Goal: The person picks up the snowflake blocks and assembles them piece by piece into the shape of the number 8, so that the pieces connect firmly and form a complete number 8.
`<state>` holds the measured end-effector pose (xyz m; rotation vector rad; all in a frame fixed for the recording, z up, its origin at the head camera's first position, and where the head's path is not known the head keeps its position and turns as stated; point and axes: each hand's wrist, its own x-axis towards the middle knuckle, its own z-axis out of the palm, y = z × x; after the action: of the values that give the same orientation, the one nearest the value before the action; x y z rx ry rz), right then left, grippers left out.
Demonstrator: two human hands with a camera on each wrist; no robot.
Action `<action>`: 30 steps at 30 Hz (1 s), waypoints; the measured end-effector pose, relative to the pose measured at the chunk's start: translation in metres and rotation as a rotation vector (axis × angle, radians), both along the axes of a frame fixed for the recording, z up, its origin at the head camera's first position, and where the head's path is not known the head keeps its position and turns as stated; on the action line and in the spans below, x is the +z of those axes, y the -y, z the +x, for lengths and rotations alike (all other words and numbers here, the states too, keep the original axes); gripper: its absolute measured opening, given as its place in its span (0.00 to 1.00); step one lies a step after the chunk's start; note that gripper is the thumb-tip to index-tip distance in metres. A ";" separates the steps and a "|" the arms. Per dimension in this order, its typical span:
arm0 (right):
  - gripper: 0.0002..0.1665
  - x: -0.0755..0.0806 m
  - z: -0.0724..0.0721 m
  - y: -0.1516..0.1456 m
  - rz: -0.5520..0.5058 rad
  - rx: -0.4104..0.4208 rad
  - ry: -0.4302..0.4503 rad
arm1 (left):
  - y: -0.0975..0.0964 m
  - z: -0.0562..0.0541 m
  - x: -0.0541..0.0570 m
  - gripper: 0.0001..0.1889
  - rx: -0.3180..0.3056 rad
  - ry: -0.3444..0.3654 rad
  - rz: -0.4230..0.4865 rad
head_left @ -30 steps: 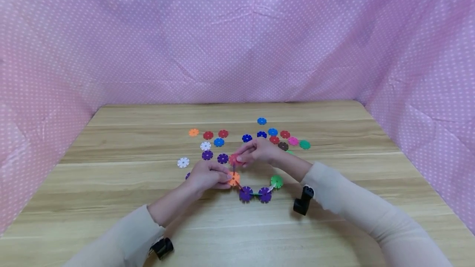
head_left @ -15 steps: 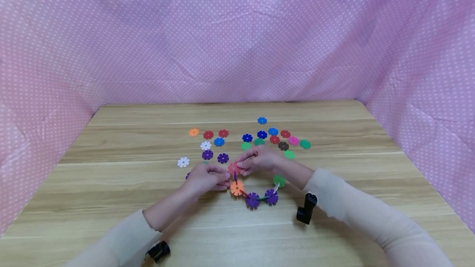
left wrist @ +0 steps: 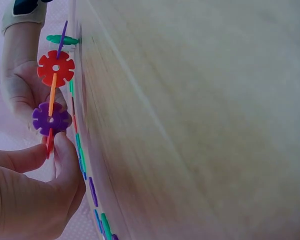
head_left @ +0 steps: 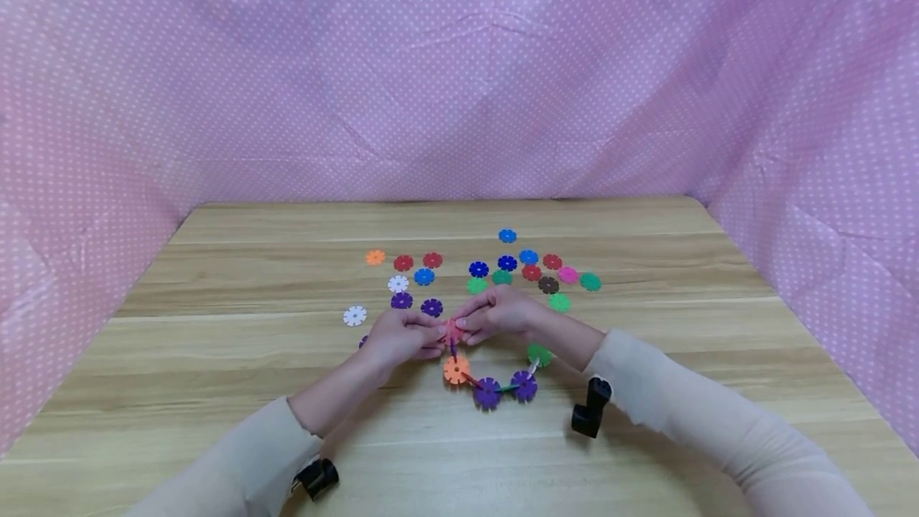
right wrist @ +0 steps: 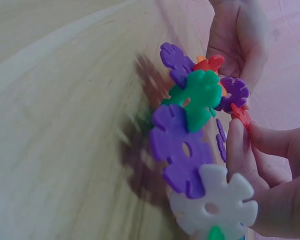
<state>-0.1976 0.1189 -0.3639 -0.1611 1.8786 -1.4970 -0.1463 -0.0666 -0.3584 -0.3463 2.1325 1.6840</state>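
A chain of slotted plastic flower discs hangs between and below my hands, the discs pushed together at right angles. At its upper left end is a red disc (head_left: 452, 332), edge-on in the left wrist view. My left hand (head_left: 402, 337) pinches this red disc between thumb and fingers; my right hand (head_left: 500, 312) pinches it from the other side. Below it follow a purple disc (left wrist: 51, 119), an orange disc (head_left: 456, 370), another red disc (left wrist: 56, 68), and purple discs (head_left: 487, 393) joined by a green disc (right wrist: 195, 100). A white disc (right wrist: 214, 202) and a light green disc (head_left: 540, 354) form the other end.
Loose flower discs lie flat on the wooden table (head_left: 215, 357) beyond my hands: white (head_left: 355, 316), orange (head_left: 376, 257) and purple (head_left: 401, 301) at left, blue (head_left: 507, 236), brown (head_left: 549, 285) and pink (head_left: 568, 275) at right. A pink dotted cloth (head_left: 459, 86) surrounds the table.
My left hand has let go of the orange disc and moved its grip to the red disc. The chain and my right hand have shifted slightly toward me.
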 end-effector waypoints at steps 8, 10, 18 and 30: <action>0.16 0.001 0.000 0.006 -0.009 -0.008 0.009 | 0.002 0.000 0.001 0.09 -0.003 -0.016 0.010; 0.16 0.001 0.000 0.007 -0.005 -0.010 0.010 | 0.003 0.000 0.001 0.09 0.000 -0.018 0.014; 0.16 0.003 -0.003 0.013 0.012 -0.033 -0.017 | 0.010 0.000 0.001 0.09 0.004 -0.025 0.001; 0.14 0.011 -0.038 0.039 0.293 0.047 -0.238 | 0.024 -0.001 0.004 0.10 -0.008 -0.022 -0.020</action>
<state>-0.2354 0.0797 -0.3529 -0.2528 2.2441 -1.1954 -0.1474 -0.0904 -0.3543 -0.3257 2.1654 1.6707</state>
